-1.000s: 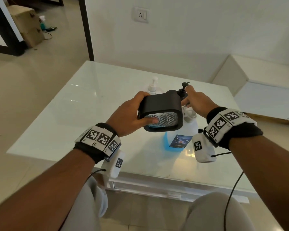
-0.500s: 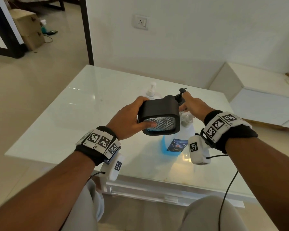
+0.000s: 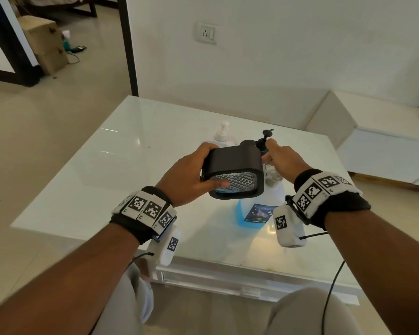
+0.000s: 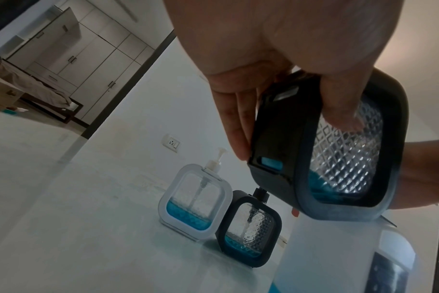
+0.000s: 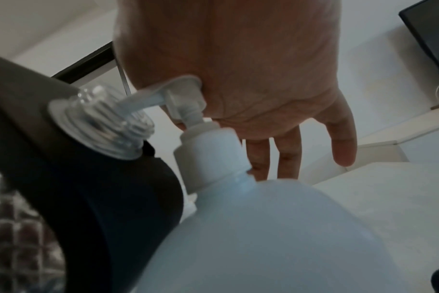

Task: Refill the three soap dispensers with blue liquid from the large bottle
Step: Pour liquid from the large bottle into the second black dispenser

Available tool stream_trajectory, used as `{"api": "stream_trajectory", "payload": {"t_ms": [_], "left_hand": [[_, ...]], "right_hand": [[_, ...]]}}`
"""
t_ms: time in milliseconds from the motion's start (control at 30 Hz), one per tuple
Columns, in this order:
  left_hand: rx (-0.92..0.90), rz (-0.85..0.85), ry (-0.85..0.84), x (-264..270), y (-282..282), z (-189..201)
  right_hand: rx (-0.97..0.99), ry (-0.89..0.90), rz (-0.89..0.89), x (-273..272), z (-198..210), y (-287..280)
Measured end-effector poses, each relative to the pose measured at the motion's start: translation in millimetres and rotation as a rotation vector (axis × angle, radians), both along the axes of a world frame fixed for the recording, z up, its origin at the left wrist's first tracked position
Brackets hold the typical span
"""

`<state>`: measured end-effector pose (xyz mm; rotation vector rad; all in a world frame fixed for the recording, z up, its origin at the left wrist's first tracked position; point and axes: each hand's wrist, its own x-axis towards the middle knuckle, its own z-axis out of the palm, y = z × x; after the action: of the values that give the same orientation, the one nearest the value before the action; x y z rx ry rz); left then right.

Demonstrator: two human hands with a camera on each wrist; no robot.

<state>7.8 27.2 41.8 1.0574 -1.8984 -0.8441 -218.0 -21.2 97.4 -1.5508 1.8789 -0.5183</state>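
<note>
Hands: both up over the tabletop (image 3: 87,180), working side by side, close together.
Left hand (image 3: 186,175): wrapped around the black dispenser (image 3: 235,172), thumb flat on its diamond-textured clear face, fingers round the far side; a firm grip, the dispenser lifted clear of the tabletop and tipped over towards the right hand.
Black dispenser: a little blue liquid pooled at its low end in the left wrist view; its pump is off, and the bare threaded clear neck (image 5: 100,123) shows in the right wrist view.
Right hand (image 3: 284,160): palm pressing down on the white pump head (image 5: 173,93) of the large bottle (image 5: 263,237), fingers straight and spread beyond it, nothing curled round anything.
Large bottle: standing on the tabletop right beneath both hands, white and translucent, blue liquid low inside, a dark label on its front (image 3: 260,212).
Spout: the white nozzle points straight at the open neck of the black dispenser; whether the tip is inside the mouth, I can't tell.
White dispenser (image 4: 196,202): on the tabletop beyond the left hand, pump on, a low band of blue in it.
Second black dispenser (image 4: 249,232): just beside the white one, nearly touching it, black pump on, blue low in it too.
</note>
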Motion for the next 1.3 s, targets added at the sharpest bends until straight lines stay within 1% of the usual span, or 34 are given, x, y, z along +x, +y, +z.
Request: {"api": "stream_trajectory", "payload": {"t_ms": [233, 333, 500, 700, 800, 900, 1033, 1200, 1300], "left_hand": [[-0.003, -0.003, 0.004, -0.7, -1.6, 0.7], [0.008, -0.006, 0.012, -1.2, -2.0, 0.0], [-0.002, -0.001, 0.011, -0.9, -1.5, 1.8], [-0.002, 0.007, -0.002, -1.2, 0.4, 0.3], [-0.011, 0.004, 0.000, 0.2, 2.2, 0.6], [-0.021, 0.004, -0.003, 0.0, 2.1, 1.8], [-0.022, 0.002, -0.007, -1.2, 0.4, 1.6], [-0.020, -0.001, -0.006, -0.4, -0.8, 0.5], [-0.019, -0.002, -0.002, -2.4, -1.7, 2.1]], "right_hand": [[0.102, 0.004, 0.056, -4.1, 12.8, -4.6], [0.122, 0.019, 0.056, -4.7, 9.8, -7.0], [0.034, -0.022, -0.004, -4.0, -3.2, -6.2], [0.029, 0.022, -0.041, -3.1, -4.5, -3.5], [0.037, -0.005, -0.005, -1.3, -0.2, -1.9], [0.080, 0.022, 0.049, -0.1, 7.9, -3.9], [0.066, 0.047, 0.058, -2.3, 6.5, -5.0], [-0.011, -0.041, -0.038, -2.7, -4.1, -4.3], [-0.007, -0.027, -0.048, -2.1, -4.6, -5.2]]}}
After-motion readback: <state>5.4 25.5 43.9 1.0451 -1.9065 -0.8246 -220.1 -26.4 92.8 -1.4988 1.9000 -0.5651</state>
